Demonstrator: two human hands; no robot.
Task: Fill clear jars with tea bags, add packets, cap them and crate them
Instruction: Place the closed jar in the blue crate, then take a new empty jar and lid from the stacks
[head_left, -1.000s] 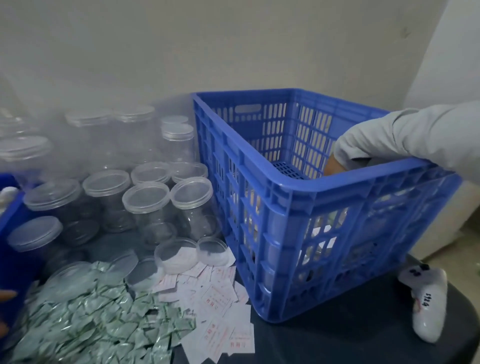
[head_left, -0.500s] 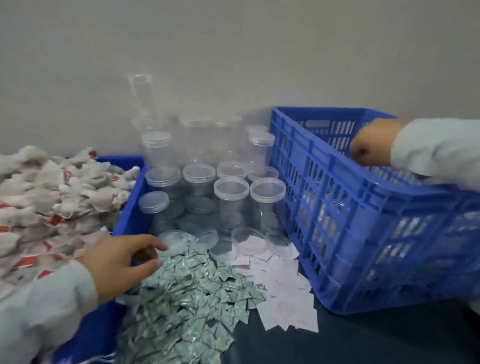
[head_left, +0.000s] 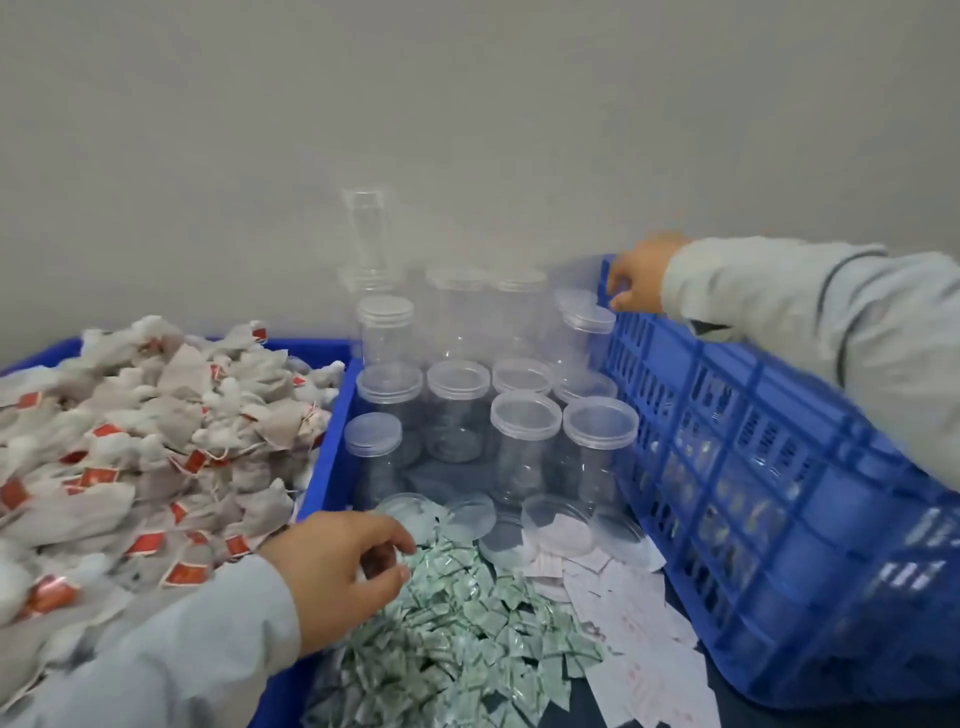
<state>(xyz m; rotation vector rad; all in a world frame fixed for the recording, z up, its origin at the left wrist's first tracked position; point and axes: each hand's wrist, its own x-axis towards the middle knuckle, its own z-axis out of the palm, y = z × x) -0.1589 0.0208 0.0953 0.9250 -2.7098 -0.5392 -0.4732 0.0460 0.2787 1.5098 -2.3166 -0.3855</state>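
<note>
Clear round jars (head_left: 524, 447) stand capped; left hand (head_left: 337, 566) hovers half-curled, empty, over crinkly green packets (head_left: 457, 639); right hand (head_left: 641, 280) fingers the blue lattice crate (head_left: 769, 467) rim, grip unclear.

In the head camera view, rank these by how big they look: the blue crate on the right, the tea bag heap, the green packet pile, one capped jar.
1. Tea bag heap and blue crate: similar, both cut off by the frame, unranked.
2. Green packet pile.
3. Capped jar.

My left hand (head_left: 337, 566) hovers low, palm down, fingers curled loosely and apart (nothing visibly pinched). My right hand (head_left: 636, 278) reaches far forward, fingers bent.
</note>
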